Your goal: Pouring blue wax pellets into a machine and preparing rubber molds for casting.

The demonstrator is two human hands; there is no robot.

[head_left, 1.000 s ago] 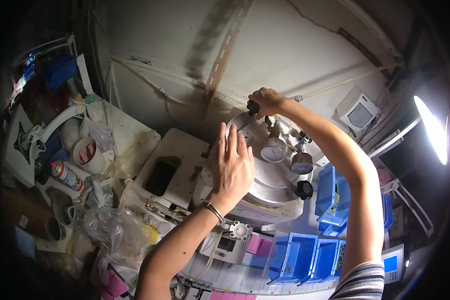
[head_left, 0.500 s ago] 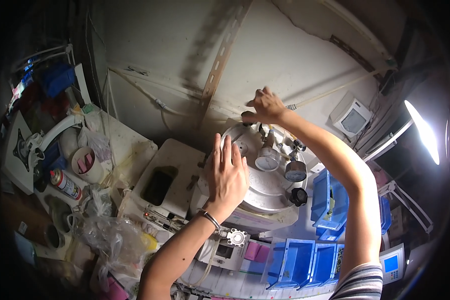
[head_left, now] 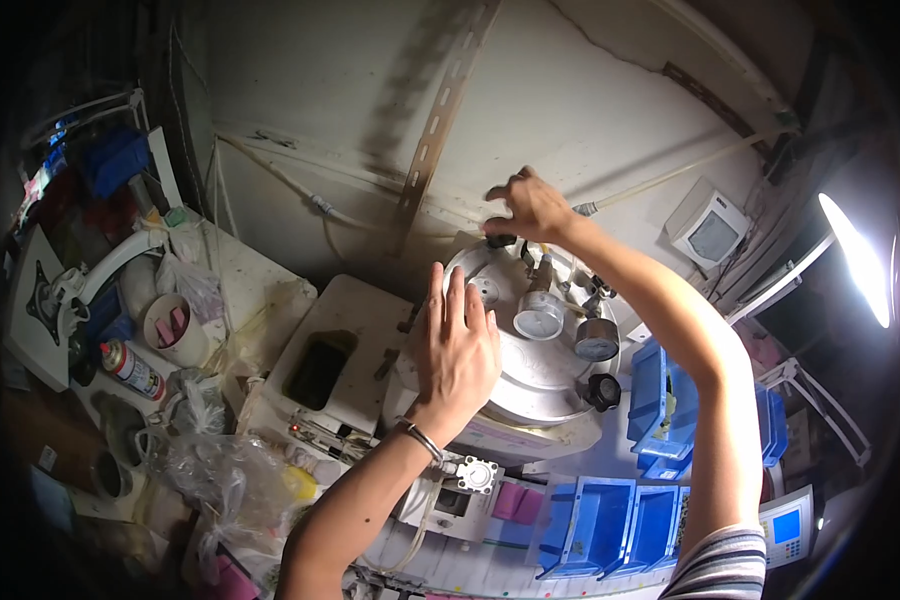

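Observation:
A round metal pressure vessel (head_left: 535,370) with a flat lid stands before me. On its lid sit a metal cylinder fitting (head_left: 538,317), a pressure gauge (head_left: 597,340) and a black clamp knob (head_left: 602,392) at the right rim. My left hand (head_left: 457,350), with a bracelet at the wrist, is held flat over the left part of the lid, fingers stretched out and holding nothing. Beyond the far rim, my right hand (head_left: 532,208) hovers with fingers bent and apart. Just below it is another black knob (head_left: 501,241); whether the thumb touches it I cannot tell.
Blue bins (head_left: 587,525) line the right front, and a lit lamp (head_left: 855,260) glares at right. Left of the vessel is a white box with a dark opening (head_left: 320,370). Plastic bags (head_left: 220,480) and a spray can (head_left: 130,370) crowd the left side.
My right hand has opened a little, its fingers and thumb spreading apart above the far knob. The left hand stays nearly in place. The view has shifted slightly.

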